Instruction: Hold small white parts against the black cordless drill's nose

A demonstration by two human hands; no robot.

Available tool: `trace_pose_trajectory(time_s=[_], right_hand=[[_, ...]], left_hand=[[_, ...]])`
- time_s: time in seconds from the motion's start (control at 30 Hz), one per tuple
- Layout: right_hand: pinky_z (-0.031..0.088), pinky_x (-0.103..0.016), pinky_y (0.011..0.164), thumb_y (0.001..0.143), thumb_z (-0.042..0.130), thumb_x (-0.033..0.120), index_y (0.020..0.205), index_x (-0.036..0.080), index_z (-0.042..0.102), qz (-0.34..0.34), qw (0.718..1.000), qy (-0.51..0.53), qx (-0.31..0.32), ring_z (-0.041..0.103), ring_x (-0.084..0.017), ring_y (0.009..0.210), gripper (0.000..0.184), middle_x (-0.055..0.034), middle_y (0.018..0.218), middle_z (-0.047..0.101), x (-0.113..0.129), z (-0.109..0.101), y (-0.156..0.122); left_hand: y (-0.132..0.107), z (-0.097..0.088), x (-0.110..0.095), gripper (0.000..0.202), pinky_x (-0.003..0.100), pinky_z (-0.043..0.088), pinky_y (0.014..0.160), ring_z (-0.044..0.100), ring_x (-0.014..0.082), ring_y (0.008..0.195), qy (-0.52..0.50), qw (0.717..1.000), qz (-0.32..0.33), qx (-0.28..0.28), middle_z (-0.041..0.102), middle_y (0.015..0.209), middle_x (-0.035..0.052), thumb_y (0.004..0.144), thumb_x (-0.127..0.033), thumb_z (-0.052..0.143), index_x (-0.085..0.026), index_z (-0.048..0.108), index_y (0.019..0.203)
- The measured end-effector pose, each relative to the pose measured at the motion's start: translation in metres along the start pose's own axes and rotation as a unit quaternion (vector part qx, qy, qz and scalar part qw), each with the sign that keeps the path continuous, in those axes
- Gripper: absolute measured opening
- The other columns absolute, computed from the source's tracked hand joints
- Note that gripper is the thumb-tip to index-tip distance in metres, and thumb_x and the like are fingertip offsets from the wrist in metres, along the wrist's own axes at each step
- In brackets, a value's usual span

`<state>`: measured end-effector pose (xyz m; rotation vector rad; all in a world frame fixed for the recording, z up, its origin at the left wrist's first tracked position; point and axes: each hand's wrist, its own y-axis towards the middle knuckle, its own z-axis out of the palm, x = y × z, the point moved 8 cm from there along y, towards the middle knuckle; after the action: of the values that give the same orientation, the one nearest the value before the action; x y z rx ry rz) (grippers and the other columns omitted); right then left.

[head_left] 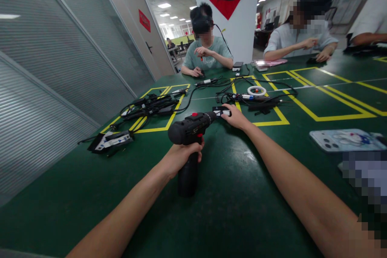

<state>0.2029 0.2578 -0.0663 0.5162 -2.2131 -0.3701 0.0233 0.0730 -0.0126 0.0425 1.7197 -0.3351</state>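
A black cordless drill [190, 129] with red buttons stands tilted over the green table, its nose pointing away to the right. My left hand [184, 157] is wrapped round the drill's handle. My right hand [236, 117] grips a small black and white part [222, 111] on the tabletop. The drill's tip reaches the near left end of this part; whether it touches cannot be made out. My right fingertips are partly hidden behind the part.
Black cable bundles [151, 105] lie on the left, near a black and white bracket [113, 141]. Beyond my right hand are a screwdriver-like tool [248, 97] and a white ring [256, 91]. A phone [347, 140] rests at right. Two people [208, 48] [302, 36] sit opposite.
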Motion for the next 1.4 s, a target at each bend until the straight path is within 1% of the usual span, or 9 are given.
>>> trace_pose_trajectory(time_s=[0.17, 0.33, 0.47, 0.7, 0.87, 1.0, 1.2, 1.3, 1.4], right_hand=[[0.041, -0.039, 0.101, 0.081, 0.059, 0.033, 0.131, 0.021, 0.049, -0.001, 1.0, -0.001, 0.002, 0.053, -0.024, 0.111, 0.052, -0.0098, 0.121, 0.052, -0.0004, 0.0002, 0.0005], [0.041, -0.039, 0.101, 0.08, 0.059, 0.033, 0.131, 0.021, 0.049, 0.0, 1.0, -0.003, 0.003, 0.054, -0.024, 0.111, 0.053, -0.0096, 0.121, 0.053, -0.0004, 0.0003, 0.001], [0.041, -0.039, 0.1, 0.08, 0.059, 0.034, 0.13, 0.022, 0.05, 0.002, 1.0, -0.003, 0.002, 0.054, -0.024, 0.11, 0.052, -0.0092, 0.12, 0.053, 0.0012, -0.0008, 0.0], [0.041, -0.04, 0.1, 0.081, 0.059, 0.034, 0.13, 0.022, 0.05, 0.005, 1.0, -0.001, 0.004, 0.054, -0.024, 0.11, 0.051, -0.009, 0.119, 0.053, 0.0026, -0.0017, -0.0012], [0.04, -0.039, 0.101, 0.08, 0.059, 0.033, 0.13, 0.021, 0.05, 0.003, 1.0, 0.004, 0.002, 0.054, -0.024, 0.111, 0.052, -0.0095, 0.12, 0.053, 0.0012, -0.0011, -0.0004], [0.04, -0.039, 0.101, 0.08, 0.059, 0.032, 0.13, 0.021, 0.05, 0.002, 1.0, 0.007, 0.004, 0.053, -0.024, 0.111, 0.052, -0.0096, 0.12, 0.053, 0.0011, -0.0004, -0.0002], [0.041, -0.038, 0.101, 0.08, 0.06, 0.032, 0.13, 0.02, 0.05, 0.001, 1.0, 0.007, 0.0, 0.053, -0.023, 0.111, 0.052, -0.0098, 0.12, 0.053, 0.0027, -0.0011, -0.0003], [0.041, -0.038, 0.1, 0.08, 0.059, 0.033, 0.129, 0.021, 0.05, 0.003, 1.0, 0.005, 0.002, 0.053, -0.023, 0.11, 0.051, -0.0094, 0.12, 0.052, 0.0032, -0.0013, -0.0004], [0.041, -0.038, 0.1, 0.081, 0.059, 0.032, 0.129, 0.021, 0.05, 0.003, 1.0, 0.004, 0.004, 0.054, -0.023, 0.109, 0.051, -0.0094, 0.119, 0.053, 0.0037, -0.0016, -0.0007]], left_hand=[[0.0005, -0.0008, 0.0014, 0.016, 0.027, 0.041, 0.061, 0.054, 0.0111, 0.059, -0.005, 1.0, 0.001, 0.002, 0.057, 0.085, 0.0013, 0.076, -0.022, 0.059, -0.015, 0.061, 0.09], [0.0005, -0.0013, 0.0007, 0.018, 0.027, 0.042, 0.061, 0.054, 0.0119, 0.058, -0.005, 1.0, -0.001, -0.002, 0.058, 0.085, 0.0021, 0.074, -0.023, 0.06, -0.015, 0.062, 0.09], [-0.0001, -0.0008, -0.0007, 0.018, 0.028, 0.042, 0.06, 0.054, 0.0128, 0.057, -0.001, 1.0, -0.003, -0.007, 0.058, 0.081, 0.002, 0.073, -0.024, 0.06, -0.015, 0.061, 0.088], [-0.0007, -0.0009, -0.0029, 0.018, 0.028, 0.043, 0.06, 0.054, 0.0131, 0.057, 0.013, 1.0, 0.005, -0.016, 0.059, 0.079, 0.002, 0.072, -0.026, 0.06, -0.015, 0.061, 0.087], [-0.0004, -0.0001, -0.003, 0.015, 0.028, 0.041, 0.061, 0.054, 0.0134, 0.057, 0.024, 1.0, 0.012, -0.007, 0.058, 0.071, 0.0006, 0.074, -0.024, 0.058, -0.015, 0.061, 0.086], [-0.0006, 0.0003, -0.0026, 0.014, 0.028, 0.041, 0.061, 0.053, 0.0141, 0.056, 0.029, 0.999, 0.007, -0.011, 0.057, 0.067, 0.0004, 0.073, -0.024, 0.058, -0.015, 0.06, 0.084], [-0.0008, -0.0004, -0.0039, 0.016, 0.028, 0.042, 0.061, 0.054, 0.0148, 0.057, 0.03, 0.999, 0.001, -0.025, 0.059, 0.069, 0.0013, 0.072, -0.024, 0.059, -0.015, 0.061, 0.084], [-0.0008, 0.0007, -0.003, 0.015, 0.028, 0.041, 0.06, 0.054, 0.0154, 0.057, 0.034, 0.999, -0.009, -0.017, 0.058, 0.065, 0.0012, 0.072, -0.025, 0.059, -0.015, 0.061, 0.083], [-0.0012, 0.0017, -0.0038, 0.017, 0.028, 0.041, 0.061, 0.054, 0.0155, 0.058, 0.037, 0.999, -0.002, -0.013, 0.058, 0.065, 0.0012, 0.073, -0.026, 0.059, -0.015, 0.061, 0.086]])
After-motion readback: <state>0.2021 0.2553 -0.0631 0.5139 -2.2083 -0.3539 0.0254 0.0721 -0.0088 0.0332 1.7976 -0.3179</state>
